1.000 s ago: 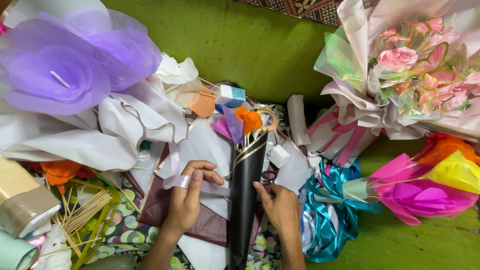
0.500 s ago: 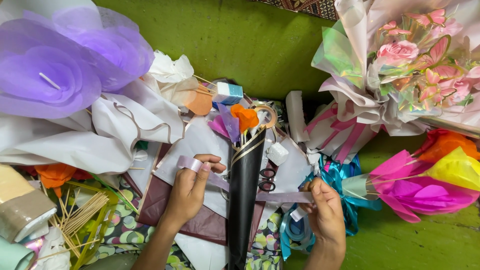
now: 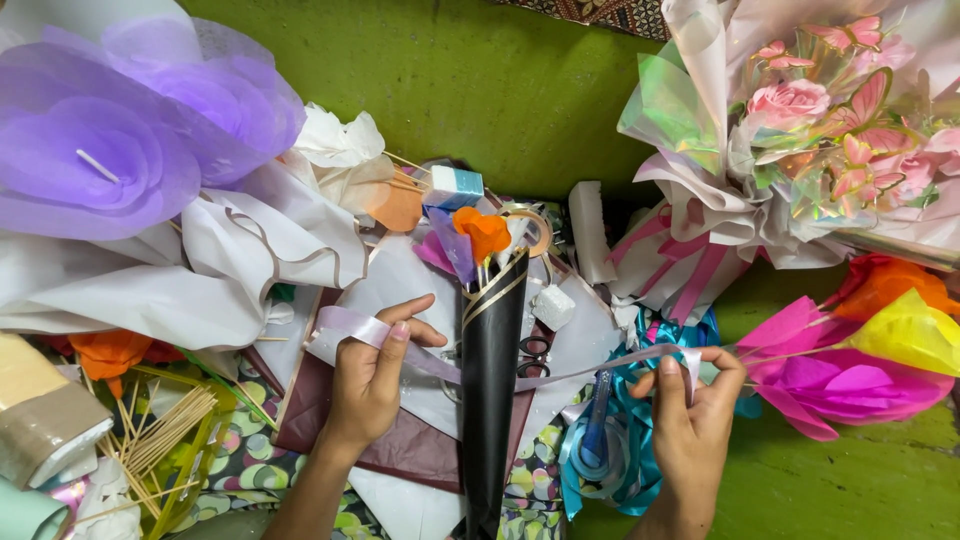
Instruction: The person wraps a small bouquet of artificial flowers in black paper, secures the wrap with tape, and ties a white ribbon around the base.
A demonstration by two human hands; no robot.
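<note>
A black paper cone bouquet (image 3: 492,370) with gold stripes lies upright in the middle, with orange and purple paper flowers (image 3: 478,236) at its mouth. A pale lilac ribbon (image 3: 590,370) runs across behind the cone, stretched between both hands. My left hand (image 3: 372,375) pinches one end left of the cone. My right hand (image 3: 692,415) grips the other end to the right, over a heap of blue ribbon (image 3: 610,460). Black scissors (image 3: 533,354) lie just right of the cone.
A large purple paper flower (image 3: 120,150) and white wrapping paper (image 3: 240,260) fill the upper left. A pink wrapped bouquet (image 3: 810,130) sits at upper right, with magenta and yellow paper flowers (image 3: 860,360) below it. Wooden skewers (image 3: 160,430) and tape rolls (image 3: 45,420) lie at lower left.
My right hand has moved from beside the cone out to the right and pulled the lilac ribbon taut. My left hand has kept its hold on the other end.
</note>
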